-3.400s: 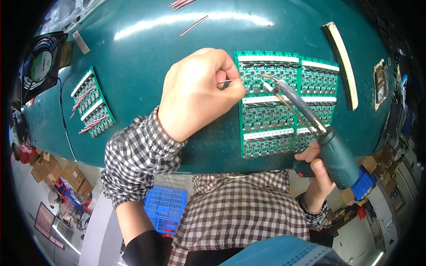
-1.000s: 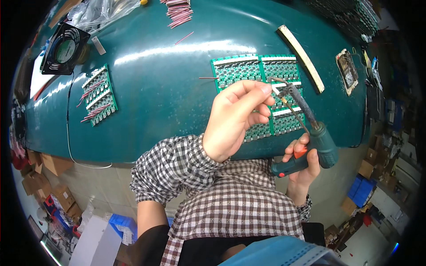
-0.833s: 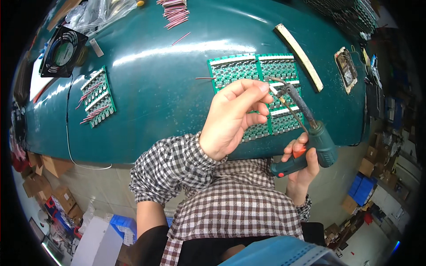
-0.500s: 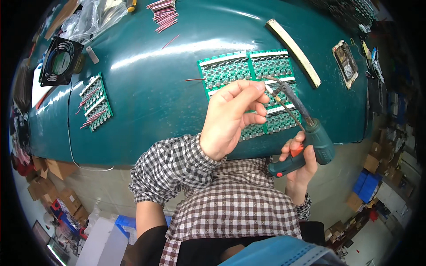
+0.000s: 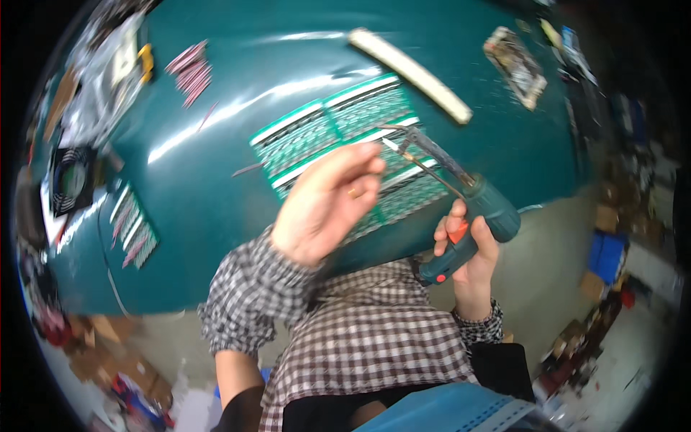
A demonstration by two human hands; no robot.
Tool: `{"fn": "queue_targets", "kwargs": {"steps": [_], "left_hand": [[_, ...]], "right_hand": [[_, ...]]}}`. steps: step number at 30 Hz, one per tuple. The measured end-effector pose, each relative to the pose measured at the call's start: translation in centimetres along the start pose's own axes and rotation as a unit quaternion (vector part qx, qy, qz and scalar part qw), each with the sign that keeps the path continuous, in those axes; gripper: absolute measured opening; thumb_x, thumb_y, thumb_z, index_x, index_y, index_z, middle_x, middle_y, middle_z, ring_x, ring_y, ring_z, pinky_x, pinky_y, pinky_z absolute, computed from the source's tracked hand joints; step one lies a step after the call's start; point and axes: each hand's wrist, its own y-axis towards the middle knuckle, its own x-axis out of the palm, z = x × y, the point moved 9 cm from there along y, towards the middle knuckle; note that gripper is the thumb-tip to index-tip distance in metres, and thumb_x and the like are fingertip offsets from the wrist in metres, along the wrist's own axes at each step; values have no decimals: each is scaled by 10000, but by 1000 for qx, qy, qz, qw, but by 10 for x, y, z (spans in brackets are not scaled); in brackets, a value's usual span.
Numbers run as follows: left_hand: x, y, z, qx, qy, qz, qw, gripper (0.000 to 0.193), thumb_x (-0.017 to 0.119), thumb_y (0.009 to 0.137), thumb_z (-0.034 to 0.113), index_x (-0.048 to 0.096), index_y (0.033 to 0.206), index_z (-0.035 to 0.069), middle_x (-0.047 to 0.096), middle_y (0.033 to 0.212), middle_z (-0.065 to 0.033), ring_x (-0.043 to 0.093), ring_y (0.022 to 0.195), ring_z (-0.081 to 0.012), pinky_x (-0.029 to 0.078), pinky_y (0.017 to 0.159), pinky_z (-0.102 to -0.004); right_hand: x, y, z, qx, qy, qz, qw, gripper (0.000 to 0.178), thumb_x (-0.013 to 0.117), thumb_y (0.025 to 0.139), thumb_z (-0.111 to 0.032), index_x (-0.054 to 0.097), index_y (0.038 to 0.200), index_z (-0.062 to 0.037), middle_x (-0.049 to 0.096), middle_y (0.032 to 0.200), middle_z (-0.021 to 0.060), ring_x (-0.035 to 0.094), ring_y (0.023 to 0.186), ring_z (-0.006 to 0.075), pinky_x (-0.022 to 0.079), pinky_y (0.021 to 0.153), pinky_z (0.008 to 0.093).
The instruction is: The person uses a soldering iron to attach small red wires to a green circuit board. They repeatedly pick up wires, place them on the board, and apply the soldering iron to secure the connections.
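Observation:
My right hand is closed around the dark green grip of a soldering gun with an orange trigger. The gun's bent metal tip and thin feed tube with a white nozzle point up and left over green circuit boards. My left hand hovers above the boards, just left of the nozzle and apart from it. Its fingers are loosely curled and blurred; whether they hold anything cannot be made out. It covers part of the boards. A short dark wire sticks out from the boards' left edge.
A smaller board with reddish wires lies at the left, near a black fan. Farther back are a bundle of pink wires and a single wire. A pale curved strip and a stained tray lie at the right.
My left hand has come away from the white nozzle it was pinching and shifted left and down. The whole view has turned and shifted. The right hand still grips the soldering gun.

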Motion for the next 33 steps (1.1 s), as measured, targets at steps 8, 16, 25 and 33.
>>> {"fn": "queue_targets", "kwargs": {"steps": [8, 16, 25, 33], "left_hand": [[11, -34, 35, 113, 277, 54, 953, 278, 520, 977, 208, 586, 1134, -12, 636, 922, -68, 581, 691, -98, 485, 570, -214], [-11, -51, 54, 169, 304, 85, 934, 213, 551, 953, 148, 589, 1098, -3, 635, 916, -67, 570, 685, -103, 473, 581, -222], [-14, -49, 54, 185, 310, 83, 929, 213, 579, 933, 157, 578, 1087, 10, 625, 915, -57, 546, 681, -94, 454, 585, -216], [-20, -51, 55, 197, 323, 86, 922, 205, 557, 941, 173, 572, 1080, 23, 598, 906, -33, 515, 682, -77, 426, 583, -200]], "right_hand": [[-71, 25, -185, -347, -604, 215, 685, 298, 680, 846, -96, 617, 1106, 37, 668, 1014, 122, 670, 840, 211, 522, 801, 337], [-59, 43, -180, -380, -781, 107, 484, 444, 689, 684, -2, 646, 1124, -50, 659, 1013, 119, 638, 937, 301, 507, 822, 355], [-59, 40, -185, -394, -793, 95, 455, 439, 675, 672, 9, 645, 1108, -35, 653, 994, 139, 637, 913, 313, 506, 812, 341], [-128, 57, -223, -109, -288, 237, 922, 342, 705, 868, -174, 623, 1118, 44, 680, 914, 95, 702, 838, 219, 584, 670, 280]]}}
